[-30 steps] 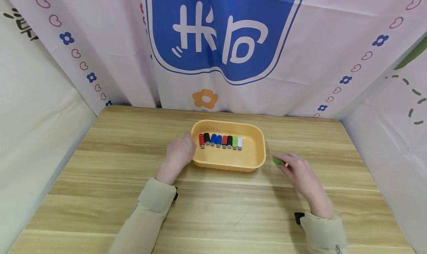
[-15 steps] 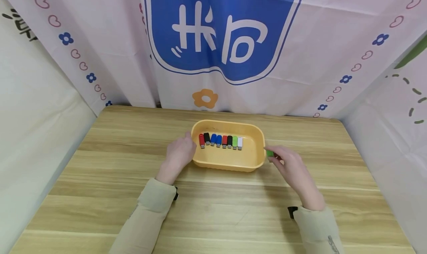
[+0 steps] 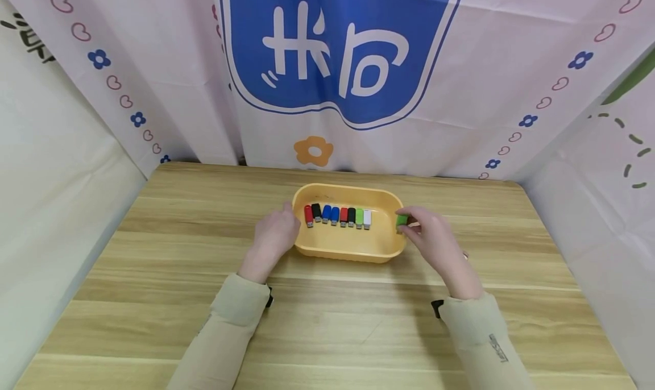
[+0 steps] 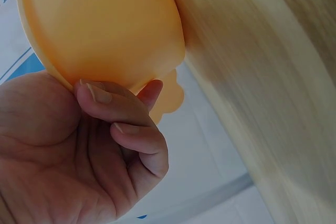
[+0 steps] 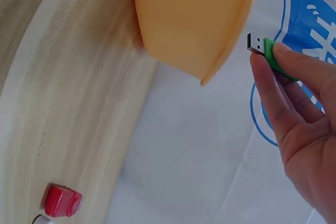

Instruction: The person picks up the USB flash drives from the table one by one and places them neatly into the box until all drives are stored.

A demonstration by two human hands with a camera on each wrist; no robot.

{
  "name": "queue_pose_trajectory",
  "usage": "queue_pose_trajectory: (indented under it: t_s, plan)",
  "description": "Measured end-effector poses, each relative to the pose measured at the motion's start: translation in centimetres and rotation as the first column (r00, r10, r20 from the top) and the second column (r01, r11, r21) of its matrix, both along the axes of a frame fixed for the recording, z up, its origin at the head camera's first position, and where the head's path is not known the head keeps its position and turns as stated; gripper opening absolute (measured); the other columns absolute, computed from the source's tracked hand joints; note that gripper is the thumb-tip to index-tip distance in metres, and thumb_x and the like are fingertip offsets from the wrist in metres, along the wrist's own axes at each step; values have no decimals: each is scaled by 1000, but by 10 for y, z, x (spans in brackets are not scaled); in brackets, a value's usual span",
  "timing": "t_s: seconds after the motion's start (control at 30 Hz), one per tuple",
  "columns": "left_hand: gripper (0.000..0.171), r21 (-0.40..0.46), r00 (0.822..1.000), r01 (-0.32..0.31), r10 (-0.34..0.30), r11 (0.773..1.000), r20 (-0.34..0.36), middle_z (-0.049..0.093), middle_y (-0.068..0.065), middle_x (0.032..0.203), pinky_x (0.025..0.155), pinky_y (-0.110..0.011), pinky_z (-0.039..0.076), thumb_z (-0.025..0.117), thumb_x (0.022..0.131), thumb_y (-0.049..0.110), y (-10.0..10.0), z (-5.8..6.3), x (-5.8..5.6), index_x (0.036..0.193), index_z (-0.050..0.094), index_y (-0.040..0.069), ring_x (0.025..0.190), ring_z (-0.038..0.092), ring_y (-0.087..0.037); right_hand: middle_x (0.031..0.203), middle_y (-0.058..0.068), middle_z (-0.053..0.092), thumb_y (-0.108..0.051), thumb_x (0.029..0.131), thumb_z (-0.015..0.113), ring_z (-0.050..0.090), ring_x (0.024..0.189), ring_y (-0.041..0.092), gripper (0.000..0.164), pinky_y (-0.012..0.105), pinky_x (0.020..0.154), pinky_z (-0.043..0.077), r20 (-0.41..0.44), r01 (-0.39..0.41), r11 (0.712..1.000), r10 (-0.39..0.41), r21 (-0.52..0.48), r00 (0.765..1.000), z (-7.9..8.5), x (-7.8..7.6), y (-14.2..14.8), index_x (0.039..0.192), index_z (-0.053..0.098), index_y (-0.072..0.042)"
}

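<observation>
A yellow plastic bin [image 3: 353, 256] sits on the table, with a row of several USB sticks [image 3: 335, 215] inside in red, black, blue, green and white. At its left end my left hand [image 3: 276, 231] grips the rim, fingers curled against the outer wall in the left wrist view; the thumb is hidden there. My right hand [image 3: 432, 236] pinches a green USB stick [image 5: 275, 59] between thumb and fingers, its metal plug exposed. In the head view this stick appears over the bin's right rim, apart from the row.
A small red object [image 5: 63, 201] lies on the wooden table [image 3: 327, 333], with part of a whitish item [image 5: 42, 220] beside it at the frame's edge. Behind the table hangs a printed white cloth [image 3: 435, 145]; more cloth closes off both sides.
My right hand has moved left and away from me, carrying the green USB stick from beside the bin to over its right rim. The left hand stays on the bin.
</observation>
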State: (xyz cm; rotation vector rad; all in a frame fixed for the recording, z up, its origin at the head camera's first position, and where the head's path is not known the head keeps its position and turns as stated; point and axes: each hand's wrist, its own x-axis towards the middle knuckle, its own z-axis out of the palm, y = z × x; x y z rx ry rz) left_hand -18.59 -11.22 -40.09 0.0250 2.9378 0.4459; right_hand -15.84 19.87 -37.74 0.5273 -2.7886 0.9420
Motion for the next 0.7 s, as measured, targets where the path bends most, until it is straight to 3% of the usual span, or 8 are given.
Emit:
queue_pose_trajectory:
  t_s: [0.4, 0.7]
  plan:
    - [34, -6, 1000, -2, 2, 1000, -4, 56, -10, 72, 45, -29, 39, 46, 103, 21, -1, -1, -1, 125, 51, -4, 57, 54, -22, 99, 12, 73, -1, 89, 72, 72, 88, 25, 15, 39, 78, 61, 53, -12, 998, 8, 68, 999, -7, -26, -20, 103, 68, -1]
    - [37, -5, 1000, 0, 1, 1000, 14, 55, -9, 70, 45, -27, 39, 45, 104, 22, 0, 0, -1, 129, 50, -4, 56, 53, -20, 98, 9, 73, -2, 90, 70, 68, 89, 22, 14, 37, 77, 60, 92, -44, 990, 31, 137, 995, -20, -37, -27, 104, 70, -3]
